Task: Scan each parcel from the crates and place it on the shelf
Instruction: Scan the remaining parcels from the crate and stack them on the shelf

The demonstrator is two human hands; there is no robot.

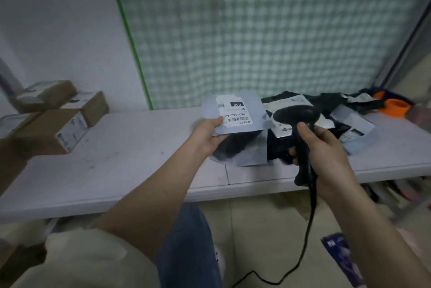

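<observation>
Parcels crowd a long white shelf (130, 147) that spans the middle of the frame, its left end cut off by the frame edge. Behind it hangs a green-and-white checked curtain (268, 31), blurred so that its pattern is soft. At middle left sit stacked brown cardboard boxes (53, 122), partly cropped and smeared by blur, their labels unreadable. Right of centre lies a heap of grey and black mailer bags (345, 124), overlapping so that their number cannot be told; an orange object (395, 107) behind them at far right is too blurred to identify. In the centre the left hand (210, 135) pinches a grey parcel (233, 112) at its lower left corner, thumb on top, holding it just above the shelf with its white label facing up; the fingers beneath are hidden. Just right of it the right hand (326, 147) grips a black barcode scanner (296, 115) by the handle, fingers wrapped round, the head beside the label. Its cable (307, 229) trails down to the bottom edge.
</observation>
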